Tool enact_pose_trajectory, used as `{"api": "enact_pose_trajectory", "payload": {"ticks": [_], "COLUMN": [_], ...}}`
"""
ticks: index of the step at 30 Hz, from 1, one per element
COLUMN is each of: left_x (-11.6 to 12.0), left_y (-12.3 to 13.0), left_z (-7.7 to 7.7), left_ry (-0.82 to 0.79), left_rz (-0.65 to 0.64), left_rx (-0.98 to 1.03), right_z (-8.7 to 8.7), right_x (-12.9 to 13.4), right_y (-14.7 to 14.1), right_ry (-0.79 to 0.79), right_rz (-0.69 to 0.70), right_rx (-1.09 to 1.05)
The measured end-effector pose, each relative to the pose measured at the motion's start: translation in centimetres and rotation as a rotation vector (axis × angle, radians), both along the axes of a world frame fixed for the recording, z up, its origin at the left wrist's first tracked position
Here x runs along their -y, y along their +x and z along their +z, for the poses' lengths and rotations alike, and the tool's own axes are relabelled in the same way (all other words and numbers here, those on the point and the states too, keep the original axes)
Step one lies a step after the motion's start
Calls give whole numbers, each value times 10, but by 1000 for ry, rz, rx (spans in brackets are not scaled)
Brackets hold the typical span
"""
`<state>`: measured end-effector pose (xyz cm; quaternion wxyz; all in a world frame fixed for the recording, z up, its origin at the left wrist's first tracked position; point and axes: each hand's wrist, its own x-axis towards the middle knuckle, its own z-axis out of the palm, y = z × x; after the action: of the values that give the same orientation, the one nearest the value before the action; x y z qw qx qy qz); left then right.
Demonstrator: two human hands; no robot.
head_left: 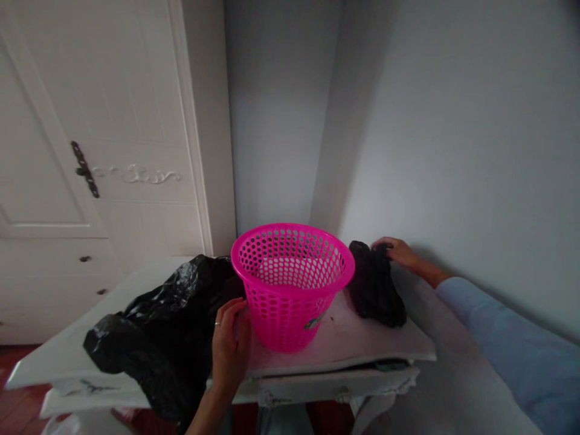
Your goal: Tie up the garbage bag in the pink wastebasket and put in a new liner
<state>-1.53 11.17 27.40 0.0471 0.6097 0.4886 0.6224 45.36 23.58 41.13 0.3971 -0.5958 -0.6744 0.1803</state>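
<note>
A bright pink plastic basket (290,320) with a holed wall stands upright on a white table, and its inside looks bare. My left hand (230,347), a ring on one finger, is at the basket's left side with loosely bent fingers, seemingly touching its wall. Beside that hand, a large crumpled black plastic bag (167,326) spreads over the table and hangs past the front edge. To the basket's right lies a smaller bunched black plastic bag (374,290). My right hand (396,252) pinches the top of this bag; the fingertips are partly hidden.
The white table (335,350) has a worn front with a drawer (308,389) slightly ajar. Grey walls (435,133) form a corner behind it. A white wardrobe (136,121) with dark handles stands at the left, above a red tiled floor (22,380).
</note>
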Motion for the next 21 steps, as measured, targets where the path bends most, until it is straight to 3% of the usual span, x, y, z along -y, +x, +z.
{"api": "enact_pose_trajectory", "payload": {"ticks": [2, 4, 9, 16, 21], "left_x": [1, 2, 2, 3, -3], "left_y": [4, 7, 8, 9, 10], "left_z": [-12, -22, -36, -35, -44], "left_ry": [-62, -128, -188, -303, -313], "left_rz": [-62, -90, -64, -139, -118], "left_rx": [47, 105, 91, 104, 54], "right_z": [-20, -38, -59, -46, -21], "right_x": [6, 14, 37, 57, 71], "right_y": [3, 2, -10, -22, -40], "right_ry": [-186, -299, -389, -468, -444], "right_rz": [165, 260, 315, 292, 189], "right_rx": [283, 419, 573, 582, 584]}}
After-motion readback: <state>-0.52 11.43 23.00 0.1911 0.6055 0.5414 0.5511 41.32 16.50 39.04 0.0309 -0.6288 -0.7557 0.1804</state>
